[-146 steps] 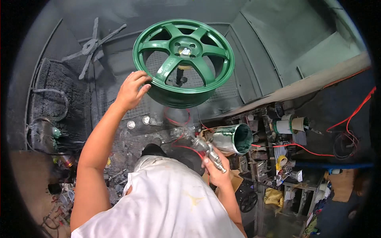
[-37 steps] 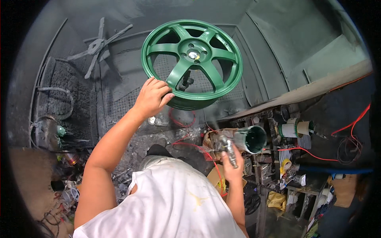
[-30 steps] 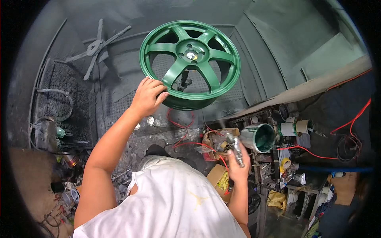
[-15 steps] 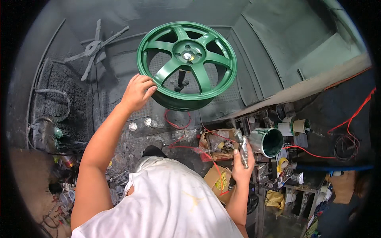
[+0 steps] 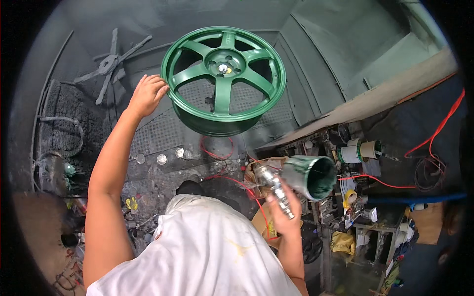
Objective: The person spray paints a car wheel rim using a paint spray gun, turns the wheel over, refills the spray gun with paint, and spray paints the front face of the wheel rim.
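Observation:
A green six-spoke wheel (image 5: pixel 251 80) is raised in front of me on a dark stand, largely hidden beneath it. At its left edge, my left hand (image 5: pixel 148 94) has bent fingertips on the rim. Lower right, my right hand (image 5: pixel 284 212) is wrapped around a silver spray gun (image 5: pixel 274 186), slightly blurred, with a large metal cup (image 5: pixel 296 172) coated in green paint, its opening facing right. The gun is tilted, below and right of the wheel.
Grey booth walls (image 5: pixel 321 59) surround the wheel; a coated cross-shaped fixture (image 5: pixel 108 64) is at left. Red hoses (image 5: pixel 365 176) run below and right. A cluttered metal shelf (image 5: pixel 370 222), cardboard box (image 5: pixel 260 219) and small round lids (image 5: pixel 161 159) lie around and below me.
The wheel has turned clockwise, its near spokes shifting left. My left hand has moved left and up with the rim. My right hand and spray gun have shifted left and tilted.

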The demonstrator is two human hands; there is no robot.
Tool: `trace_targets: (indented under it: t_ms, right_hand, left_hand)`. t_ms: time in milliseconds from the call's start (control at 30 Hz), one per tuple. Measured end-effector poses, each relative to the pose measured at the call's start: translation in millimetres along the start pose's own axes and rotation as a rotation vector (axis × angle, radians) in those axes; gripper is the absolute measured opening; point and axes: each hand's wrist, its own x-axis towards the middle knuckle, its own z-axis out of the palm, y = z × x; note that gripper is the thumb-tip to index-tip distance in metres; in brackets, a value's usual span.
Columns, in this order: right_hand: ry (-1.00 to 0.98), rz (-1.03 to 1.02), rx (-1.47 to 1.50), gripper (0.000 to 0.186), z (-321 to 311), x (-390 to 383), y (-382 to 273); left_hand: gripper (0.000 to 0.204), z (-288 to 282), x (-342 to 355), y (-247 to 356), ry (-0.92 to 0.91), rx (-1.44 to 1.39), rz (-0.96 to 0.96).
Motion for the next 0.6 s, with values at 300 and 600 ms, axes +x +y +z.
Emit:
trace_targets:
  t_ms: [300,600]
  right_hand:
    - [0.162,0.199,0.086,0.056,-3.2,10.9,49.1]
    - [-0.122,0.113,0.067,0.053,37.6,0.2,64.8]
  left_hand:
    - [0.027,15.6,-20.2,110.0,-0.050,-0.174,0.171]
    - [0.027,21.2,-31.5,102.3,0.015,-0.188,0.091]
